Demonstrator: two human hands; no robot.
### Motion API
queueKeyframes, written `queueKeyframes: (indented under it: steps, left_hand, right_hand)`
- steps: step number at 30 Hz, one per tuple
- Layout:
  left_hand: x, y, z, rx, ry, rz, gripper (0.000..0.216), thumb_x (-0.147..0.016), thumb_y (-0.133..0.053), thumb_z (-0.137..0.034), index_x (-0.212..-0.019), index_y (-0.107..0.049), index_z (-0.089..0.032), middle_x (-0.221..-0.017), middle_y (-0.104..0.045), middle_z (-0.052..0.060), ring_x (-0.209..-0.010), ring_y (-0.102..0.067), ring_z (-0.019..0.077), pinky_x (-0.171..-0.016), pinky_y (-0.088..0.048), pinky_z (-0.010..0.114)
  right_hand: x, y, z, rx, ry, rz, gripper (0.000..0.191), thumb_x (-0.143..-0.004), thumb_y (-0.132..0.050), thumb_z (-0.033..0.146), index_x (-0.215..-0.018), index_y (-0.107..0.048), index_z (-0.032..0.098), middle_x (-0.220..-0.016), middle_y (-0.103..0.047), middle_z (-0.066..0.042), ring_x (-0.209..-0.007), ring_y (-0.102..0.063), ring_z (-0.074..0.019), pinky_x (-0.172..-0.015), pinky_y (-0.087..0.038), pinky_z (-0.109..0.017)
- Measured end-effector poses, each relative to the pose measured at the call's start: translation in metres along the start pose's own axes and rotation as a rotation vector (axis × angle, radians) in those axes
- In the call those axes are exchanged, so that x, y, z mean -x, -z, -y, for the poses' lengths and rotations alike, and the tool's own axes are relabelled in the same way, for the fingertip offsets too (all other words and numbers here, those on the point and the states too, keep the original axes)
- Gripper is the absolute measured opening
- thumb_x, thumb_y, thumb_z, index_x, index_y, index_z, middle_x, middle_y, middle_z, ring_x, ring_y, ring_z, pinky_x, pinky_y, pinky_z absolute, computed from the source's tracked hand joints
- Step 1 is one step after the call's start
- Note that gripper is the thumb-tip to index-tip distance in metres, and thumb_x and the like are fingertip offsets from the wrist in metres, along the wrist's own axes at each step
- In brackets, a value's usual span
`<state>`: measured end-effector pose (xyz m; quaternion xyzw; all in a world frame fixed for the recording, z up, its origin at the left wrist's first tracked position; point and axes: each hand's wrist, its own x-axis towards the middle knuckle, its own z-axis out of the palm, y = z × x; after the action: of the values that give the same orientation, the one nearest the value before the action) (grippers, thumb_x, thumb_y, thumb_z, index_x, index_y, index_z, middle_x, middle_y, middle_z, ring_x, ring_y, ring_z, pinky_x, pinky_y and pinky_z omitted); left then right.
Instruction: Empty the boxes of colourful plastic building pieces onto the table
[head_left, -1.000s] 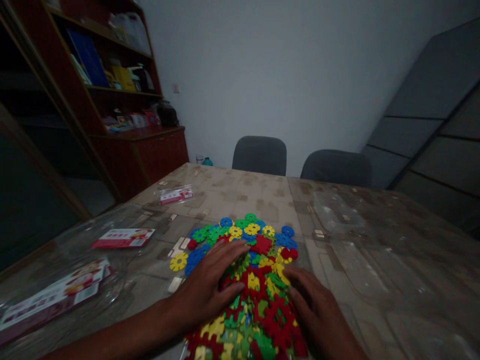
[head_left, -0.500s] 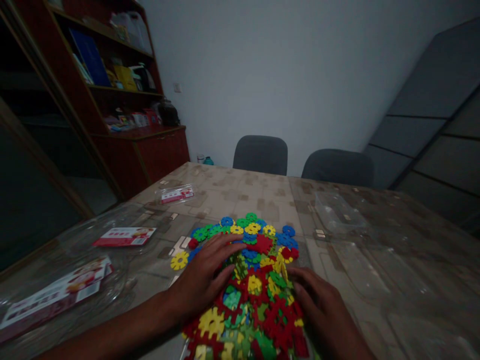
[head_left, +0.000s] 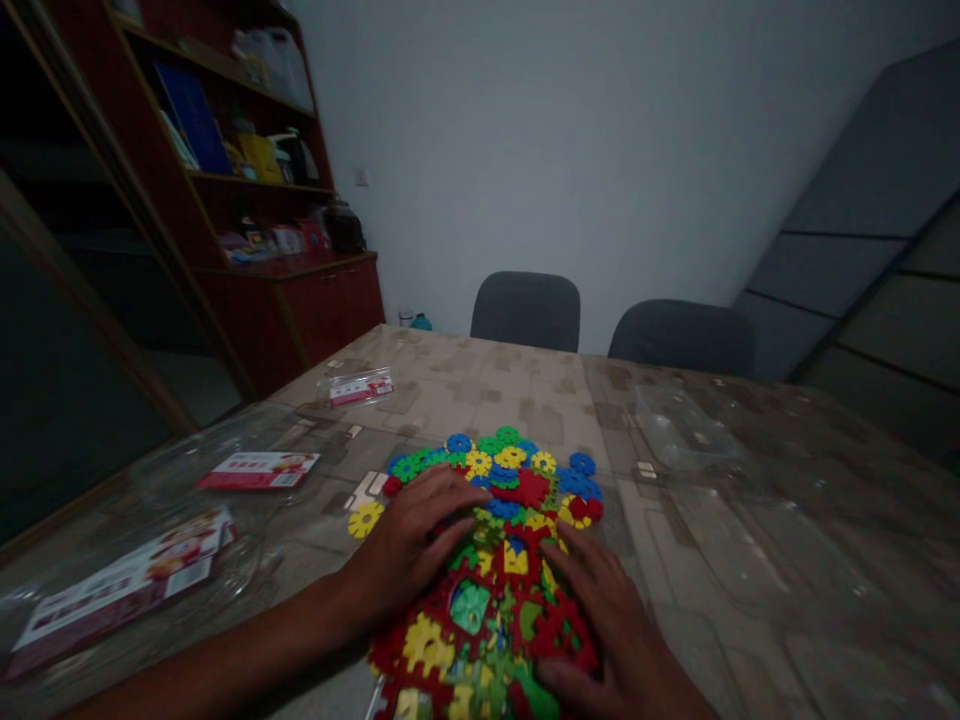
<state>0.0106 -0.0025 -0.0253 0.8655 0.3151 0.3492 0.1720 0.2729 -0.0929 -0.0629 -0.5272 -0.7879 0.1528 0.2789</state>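
A heap of flat plastic interlocking pieces [head_left: 427, 643], shaped like notched discs and cogs in red, yellow, green and blue, lies in front of me. My left hand [head_left: 420, 530] rests over the heap's left side, its fingers stretched out across the pieces and the thumb apart. On the right side my right hand [head_left: 615, 620] lies over the red pieces [head_left: 562, 635], fingers spread and touching the heap. Neither hand visibly holds a piece, though what is under the palms is hidden. A yellow disc [head_left: 365, 519] sits by itself left of my left hand.
Clear plastic packs with printed cards [head_left: 259, 470] lie along the table's left side. To the right are a clear plastic tub [head_left: 682, 430] and flat clear packaging [head_left: 731, 545]. Grey chairs [head_left: 525, 310] stand behind the patterned tabletop [head_left: 517, 380]; a shelf cabinet [head_left: 330, 310] is at the left.
My right hand has moved left and inward from the heap's right edge, onto the pieces. My left hand has hardly moved. The view has shifted slightly.
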Motion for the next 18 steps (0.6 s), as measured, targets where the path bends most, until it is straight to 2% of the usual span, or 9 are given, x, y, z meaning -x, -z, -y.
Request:
queueKeyframes:
  steps: [2, 5, 12, 15, 18]
  left_hand:
    - [0.0, 0.0, 0.0, 0.002, 0.057, -0.012, 0.029, -0.093, -0.052, -0.019, -0.12, -0.061, -0.028, -0.11, -0.067, 0.003, -0.102, -0.062, 0.0206, -0.089, -0.051, 0.036]
    - [0.0, 0.0, 0.002, 0.005, 0.088, -0.029, 0.031, -0.093, -0.052, -0.021, -0.122, -0.06, -0.028, -0.119, -0.065, 0.004, -0.111, -0.059, 0.0228, -0.095, -0.049, 0.039]
    - [-0.002, 0.004, 0.008, -0.017, 0.08, -0.037, 0.03, -0.096, -0.046, -0.018, -0.123, -0.058, -0.024, -0.121, -0.063, 0.006, -0.113, -0.058, 0.0207, -0.096, -0.048, 0.036]
    - [-0.001, 0.002, 0.008, -0.024, 0.055, -0.034, 0.031, -0.095, -0.046, -0.018, -0.123, -0.057, -0.025, -0.122, -0.063, 0.006, -0.115, -0.058, 0.0212, -0.097, -0.048, 0.038]
    - [0.001, 0.0, 0.01, -0.019, 0.012, -0.026, 0.032, -0.095, -0.047, -0.015, -0.123, -0.058, -0.026, -0.124, -0.064, 0.005, -0.116, -0.058, 0.0213, -0.099, -0.048, 0.041]
  right_hand:
    - [-0.003, -0.008, -0.002, -0.002, -0.019, -0.033, 0.063, -0.081, -0.067, 0.043, -0.14, -0.049, 0.029, -0.147, -0.046, -0.011, -0.134, -0.042, -0.0335, -0.105, -0.042, -0.053]
    - [-0.011, -0.013, -0.005, -0.061, -0.096, -0.122, 0.051, -0.086, -0.061, 0.035, -0.136, -0.053, 0.026, -0.14, -0.055, -0.011, -0.129, -0.05, -0.0293, -0.104, -0.044, -0.048]
    - [-0.028, -0.001, -0.005, -0.307, -0.325, -0.156, 0.041, -0.091, -0.051, 0.037, -0.127, -0.06, 0.02, -0.126, -0.065, -0.011, -0.115, -0.062, -0.0272, -0.097, -0.049, -0.044]
    - [-0.036, 0.002, -0.006, -0.365, -0.346, -0.196, 0.037, -0.091, -0.05, 0.037, -0.122, -0.062, 0.02, -0.121, -0.068, -0.011, -0.11, -0.064, -0.0269, -0.094, -0.05, -0.043]
    - [-0.041, 0.005, -0.009, -0.294, -0.29, -0.217, 0.032, -0.092, -0.049, 0.033, -0.118, -0.064, 0.021, -0.119, -0.068, -0.009, -0.109, -0.062, -0.0255, -0.095, -0.048, -0.042]
